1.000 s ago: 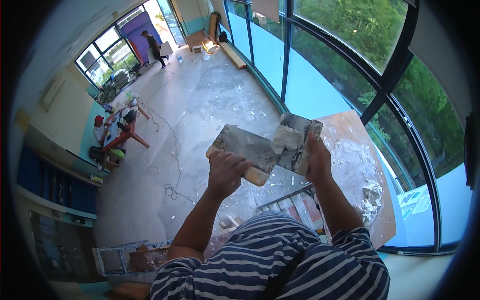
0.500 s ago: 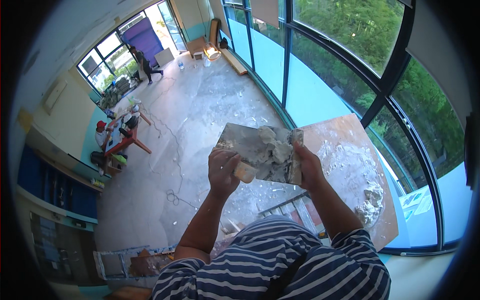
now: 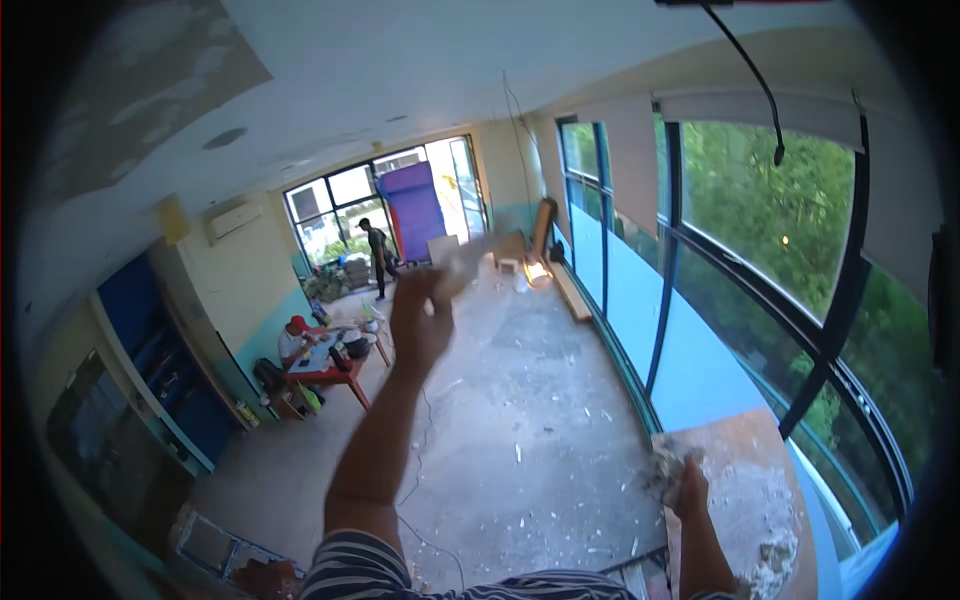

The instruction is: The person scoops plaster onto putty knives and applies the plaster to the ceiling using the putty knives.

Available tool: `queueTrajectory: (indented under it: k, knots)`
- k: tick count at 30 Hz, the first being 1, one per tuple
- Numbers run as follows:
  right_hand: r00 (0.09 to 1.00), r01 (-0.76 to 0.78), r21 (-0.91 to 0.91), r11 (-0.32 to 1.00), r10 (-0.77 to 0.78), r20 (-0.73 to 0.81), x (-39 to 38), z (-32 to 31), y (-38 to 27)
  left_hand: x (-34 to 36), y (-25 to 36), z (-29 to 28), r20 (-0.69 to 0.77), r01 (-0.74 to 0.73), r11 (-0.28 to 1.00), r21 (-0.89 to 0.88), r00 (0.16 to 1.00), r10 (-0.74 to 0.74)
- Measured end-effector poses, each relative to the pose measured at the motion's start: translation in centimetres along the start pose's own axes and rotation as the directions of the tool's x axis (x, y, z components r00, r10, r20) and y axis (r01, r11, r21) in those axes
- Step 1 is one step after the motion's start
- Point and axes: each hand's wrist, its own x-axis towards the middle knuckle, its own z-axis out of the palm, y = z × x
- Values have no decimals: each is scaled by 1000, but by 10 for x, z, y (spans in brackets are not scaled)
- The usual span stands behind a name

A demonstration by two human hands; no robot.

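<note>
My left hand (image 3: 420, 322) is raised ahead of me near the middle of the view. Its fingers are closed around a putty knife (image 3: 462, 268) with a pale handle, its greyish blade smeared by motion. Lower down at the right, my right hand (image 3: 689, 490) grips a plaster-covered board (image 3: 662, 468), blurred and partly hidden by the fingers. Just beyond and beside that hand lies a brown wooden sheet (image 3: 728, 437), smeared with wet plaster (image 3: 775, 560) in a lumpy heap near its lower edge.
Ceiling (image 3: 380, 60) spans the top, with a hanging cable (image 3: 750, 70) at right. Windows (image 3: 760, 210) line the right. A ladder (image 3: 215, 545) shows at lower left. One person (image 3: 296, 342) sits by a red table (image 3: 330, 375); another (image 3: 378, 258) stands farther back. Debris dots the floor (image 3: 510, 400).
The view has tilted up toward the ceiling. My hands have moved apart: the left rose with the putty knife, away from the plaster-covered board, while the right went lower and right with the board.
</note>
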Motion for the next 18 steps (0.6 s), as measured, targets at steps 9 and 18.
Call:
queueTrajectory:
  k: [9,18]
  knots:
    - [957,147,-160,976,-181,-226,-11,-103,20,277,-95,-28,-184,38,918,395,982,39]
    - [943,236,-159,959,-266,-200,-21,-144,35,394,-108,-19,-81,-126,766,631,971,226]
